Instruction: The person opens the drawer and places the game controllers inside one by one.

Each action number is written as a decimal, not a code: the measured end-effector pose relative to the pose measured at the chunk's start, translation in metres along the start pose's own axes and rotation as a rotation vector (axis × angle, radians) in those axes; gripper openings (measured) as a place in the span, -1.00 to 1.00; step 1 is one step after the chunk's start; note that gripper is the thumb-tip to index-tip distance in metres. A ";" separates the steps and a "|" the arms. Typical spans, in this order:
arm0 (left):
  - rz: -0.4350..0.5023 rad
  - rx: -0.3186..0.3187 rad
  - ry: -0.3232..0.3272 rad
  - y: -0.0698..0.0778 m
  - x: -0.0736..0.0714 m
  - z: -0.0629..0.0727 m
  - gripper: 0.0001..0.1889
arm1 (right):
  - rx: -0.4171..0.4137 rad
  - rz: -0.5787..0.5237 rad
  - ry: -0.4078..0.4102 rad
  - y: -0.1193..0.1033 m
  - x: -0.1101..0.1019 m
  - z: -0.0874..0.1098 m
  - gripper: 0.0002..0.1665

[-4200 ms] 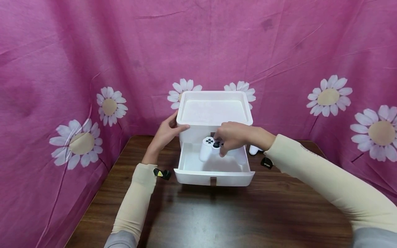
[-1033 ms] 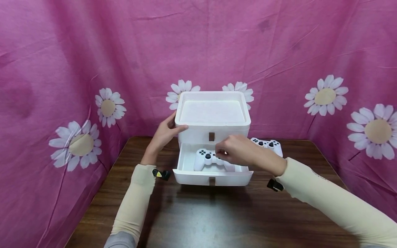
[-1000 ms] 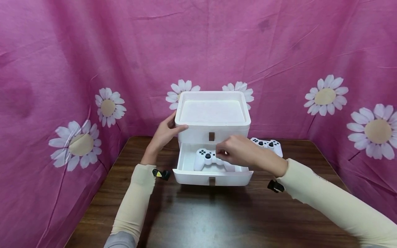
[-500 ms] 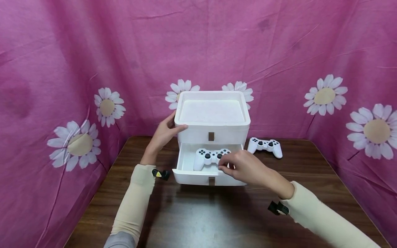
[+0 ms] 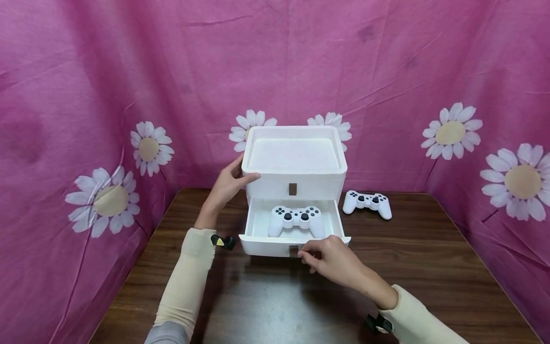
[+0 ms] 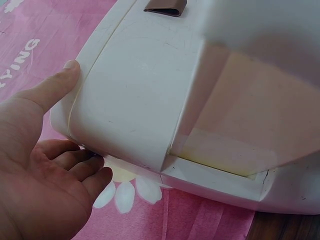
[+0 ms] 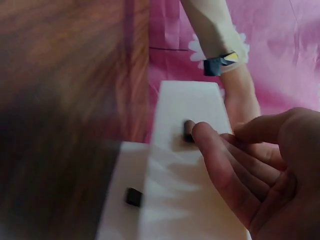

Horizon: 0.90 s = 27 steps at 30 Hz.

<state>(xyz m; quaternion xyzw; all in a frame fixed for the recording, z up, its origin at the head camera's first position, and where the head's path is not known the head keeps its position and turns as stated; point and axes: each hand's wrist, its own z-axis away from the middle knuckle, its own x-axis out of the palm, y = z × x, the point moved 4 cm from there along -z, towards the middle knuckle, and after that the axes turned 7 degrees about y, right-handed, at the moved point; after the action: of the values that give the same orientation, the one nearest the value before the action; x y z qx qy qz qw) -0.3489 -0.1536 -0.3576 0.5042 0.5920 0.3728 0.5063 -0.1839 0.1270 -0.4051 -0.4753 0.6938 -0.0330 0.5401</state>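
A white drawer unit (image 5: 296, 186) stands on the table with its lower drawer (image 5: 262, 247) pulled out. Inside that drawer lies a white game controller (image 5: 296, 220), handles toward the person. My left hand (image 5: 225, 188) grips the unit's left front corner, thumb on the front and fingers round the side, as the left wrist view also shows. At the open drawer's front is my right hand (image 5: 335, 263), its loosely curled fingertips right at the brown pull tab (image 7: 187, 131). In the right wrist view a gap shows between thumb and index finger.
A second white controller (image 5: 367, 204) lies on the wooden table (image 5: 412, 248), right of the unit. The unit's top is a shallow raised-rim tray (image 5: 296, 155). Behind hangs a pink curtain (image 5: 301, 62) with printed daisies.
The right hand earlier holds the controller over the drawer, then leaves it lying inside. It has since moved down and toward the person to the drawer's front. The left hand has stayed put.
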 end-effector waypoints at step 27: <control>0.025 0.011 -0.002 0.001 0.001 0.000 -0.03 | 0.414 -0.614 0.107 0.021 0.060 0.028 -0.74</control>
<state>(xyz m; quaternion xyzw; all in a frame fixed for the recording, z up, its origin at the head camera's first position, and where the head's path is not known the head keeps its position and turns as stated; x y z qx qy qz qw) -0.3492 -0.1523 -0.3568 0.5148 0.5873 0.3753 0.4992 -0.1729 0.1099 -0.4712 -0.5395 0.5249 -0.3578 0.5526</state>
